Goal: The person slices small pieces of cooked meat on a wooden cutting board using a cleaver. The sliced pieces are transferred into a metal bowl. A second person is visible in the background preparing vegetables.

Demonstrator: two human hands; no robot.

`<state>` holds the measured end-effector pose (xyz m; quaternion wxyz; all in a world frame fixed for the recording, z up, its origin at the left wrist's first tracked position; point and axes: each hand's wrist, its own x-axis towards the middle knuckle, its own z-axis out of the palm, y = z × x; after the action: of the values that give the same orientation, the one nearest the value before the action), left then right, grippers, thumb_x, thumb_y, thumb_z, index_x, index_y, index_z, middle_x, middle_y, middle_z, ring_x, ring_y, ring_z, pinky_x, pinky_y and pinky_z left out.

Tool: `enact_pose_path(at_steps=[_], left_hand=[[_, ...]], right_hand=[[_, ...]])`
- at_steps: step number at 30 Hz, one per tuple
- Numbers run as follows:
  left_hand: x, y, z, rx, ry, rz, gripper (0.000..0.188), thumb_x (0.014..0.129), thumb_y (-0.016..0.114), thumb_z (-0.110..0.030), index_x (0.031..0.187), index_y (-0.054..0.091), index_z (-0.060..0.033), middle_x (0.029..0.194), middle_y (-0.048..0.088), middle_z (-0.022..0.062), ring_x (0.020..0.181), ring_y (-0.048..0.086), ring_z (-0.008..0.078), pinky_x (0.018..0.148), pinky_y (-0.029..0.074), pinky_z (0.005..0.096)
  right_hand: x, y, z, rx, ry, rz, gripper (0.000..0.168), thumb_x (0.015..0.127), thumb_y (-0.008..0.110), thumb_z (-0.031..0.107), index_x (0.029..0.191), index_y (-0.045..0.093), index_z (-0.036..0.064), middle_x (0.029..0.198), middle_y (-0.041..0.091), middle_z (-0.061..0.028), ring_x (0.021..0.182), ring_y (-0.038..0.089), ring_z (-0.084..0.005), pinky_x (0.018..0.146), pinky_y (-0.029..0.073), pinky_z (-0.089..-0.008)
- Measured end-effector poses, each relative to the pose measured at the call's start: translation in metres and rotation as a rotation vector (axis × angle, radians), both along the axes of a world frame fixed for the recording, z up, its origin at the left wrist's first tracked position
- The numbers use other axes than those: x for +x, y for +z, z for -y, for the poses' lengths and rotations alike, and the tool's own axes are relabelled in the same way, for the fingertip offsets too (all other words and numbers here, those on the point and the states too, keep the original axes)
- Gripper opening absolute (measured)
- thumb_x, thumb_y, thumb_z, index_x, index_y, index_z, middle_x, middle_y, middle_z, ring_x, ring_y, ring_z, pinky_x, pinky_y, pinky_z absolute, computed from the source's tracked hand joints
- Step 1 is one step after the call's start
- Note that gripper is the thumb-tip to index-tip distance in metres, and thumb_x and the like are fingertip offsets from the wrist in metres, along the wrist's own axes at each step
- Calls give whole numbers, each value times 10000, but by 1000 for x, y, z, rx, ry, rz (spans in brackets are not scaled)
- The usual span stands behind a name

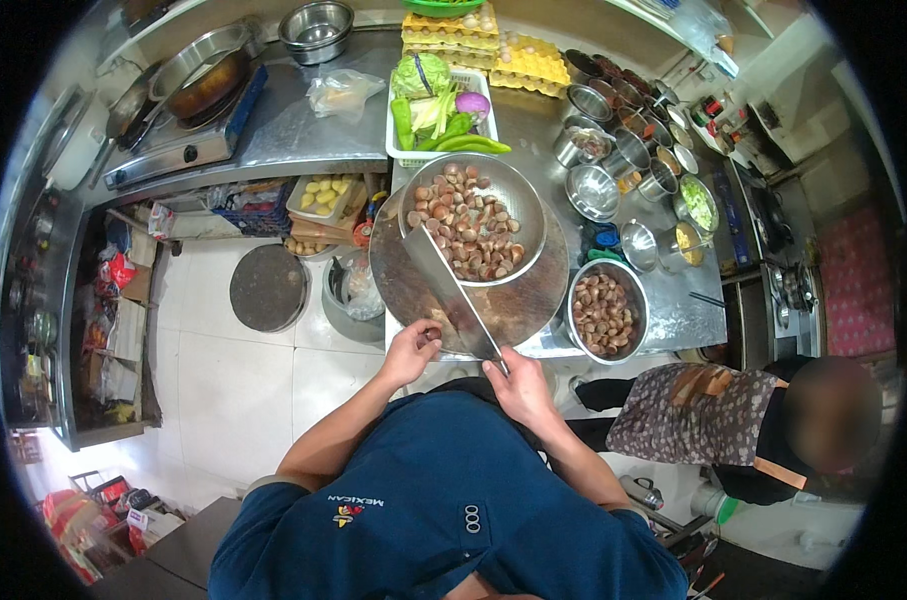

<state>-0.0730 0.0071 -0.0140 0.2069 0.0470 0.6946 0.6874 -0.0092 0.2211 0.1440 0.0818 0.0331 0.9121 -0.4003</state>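
My right hand [522, 384] grips the handle of a wide-bladed cleaver [453, 292]. Its blade slants up and left over a round wooden chopping block [547, 300], the far end overlapping the rim of a perforated steel colander [528, 199]. Many brown chestnuts [464, 217] lie in that colander, which rests on the block. Between the thumb and fingers of my left hand [410, 354] is a single chestnut [432, 334], held at the block's near left edge. To the right, a steel bowl [643, 330] holds more chestnuts [605, 311].
Behind the block stands a white basket [404, 156] of vegetables, with egg trays [528, 67] beyond. Several steel pots and bowls [592, 191] crowd the table's right side. A gas stove [168, 161] is at left. A person in a patterned apron [693, 412] is at right.
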Motion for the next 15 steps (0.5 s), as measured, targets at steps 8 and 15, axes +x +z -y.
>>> enact_pose_path(at_steps=[8,15], left_hand=[[-4,35,7,-428,103,-175,511,930,707,-73,1375,461,-32,775,652,101,608,597,119,586,493,319],[35,-8,28,-12,415,117,327,940,707,-71,1099,422,-46,684,566,35,545,508,103,477,403,279]], right_hand=[[-13,-25,4,57,86,-42,236,946,673,221,917,581,5,782,653,-295,795,651,-516,674,510,-567],[-25,6,28,15,123,-83,204,949,685,185,931,613,-5,762,641,-282,784,644,-500,665,497,-514]])
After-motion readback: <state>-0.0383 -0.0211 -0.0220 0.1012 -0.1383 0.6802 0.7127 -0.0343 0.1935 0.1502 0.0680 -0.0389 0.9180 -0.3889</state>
